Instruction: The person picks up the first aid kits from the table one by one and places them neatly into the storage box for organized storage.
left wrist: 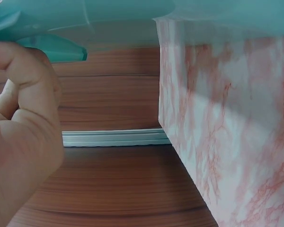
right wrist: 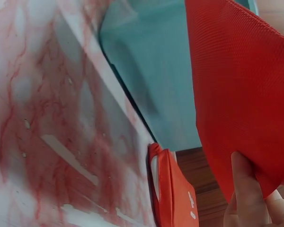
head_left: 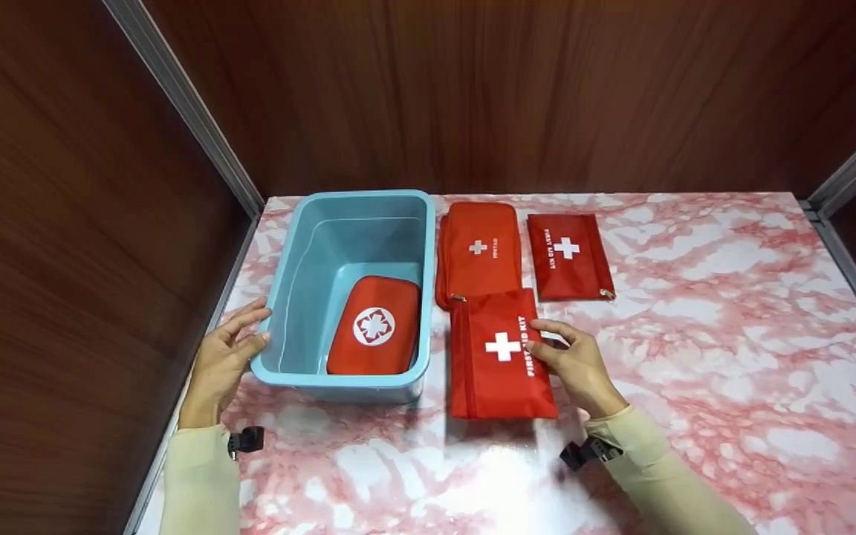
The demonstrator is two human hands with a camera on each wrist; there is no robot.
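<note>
A red zip pouch marked FIRST AID KIT hangs above the table, just right of the blue plastic bin. My right hand pinches it by its right edge; in the right wrist view the thumb or a finger presses the plain back of the pouch. At the bin's left rim, my left hand holds on with bent fingers. The left wrist view shows that hand beneath the rim, its fingertips partly out of frame. Inside the bin, a red hard case with a white emblem lies on the floor.
Behind the held pouch, a thicker orange-red first aid bag lies beside the bin. A flat dark red pouch lies to its right. The marbled table meets brown wood-grain panels at the back and sides.
</note>
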